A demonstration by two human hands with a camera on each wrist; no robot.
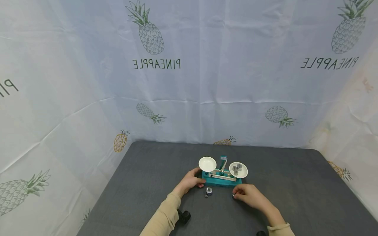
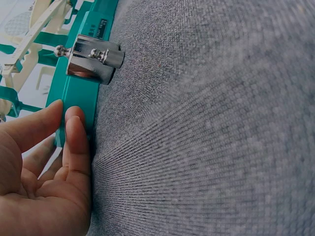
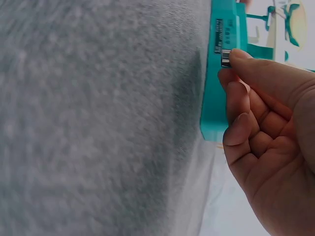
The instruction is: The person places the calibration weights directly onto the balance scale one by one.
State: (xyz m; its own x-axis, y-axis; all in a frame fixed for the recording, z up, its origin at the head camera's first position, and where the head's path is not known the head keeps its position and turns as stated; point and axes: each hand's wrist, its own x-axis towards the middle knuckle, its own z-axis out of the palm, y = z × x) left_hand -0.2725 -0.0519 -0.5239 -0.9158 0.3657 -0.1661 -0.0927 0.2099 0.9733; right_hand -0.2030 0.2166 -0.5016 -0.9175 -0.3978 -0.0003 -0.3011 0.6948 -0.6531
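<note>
A teal balance scale (image 1: 221, 182) with two white pans stands on the grey table. My left hand (image 1: 189, 179) holds the left end of its base, thumb and fingers at the corner (image 2: 59, 167). Between the thumb and index finger of my right hand (image 1: 249, 195), in front of the base's right end, I pinch a small shiny metal weight (image 3: 226, 58). Several metal weights (image 1: 236, 170) sit in the right pan (image 1: 243, 173); the left pan (image 1: 207, 164) shows none. A larger weight (image 1: 209, 191) and a smaller one (image 1: 206, 196) stand on the table before the scale.
Grey cloth-like covering lies over the table (image 1: 141, 183). A white curtain (image 1: 200, 82) printed with pineapples hangs behind the table and at both sides. Black wrist devices (image 1: 184, 216) show beneath the sleeves.
</note>
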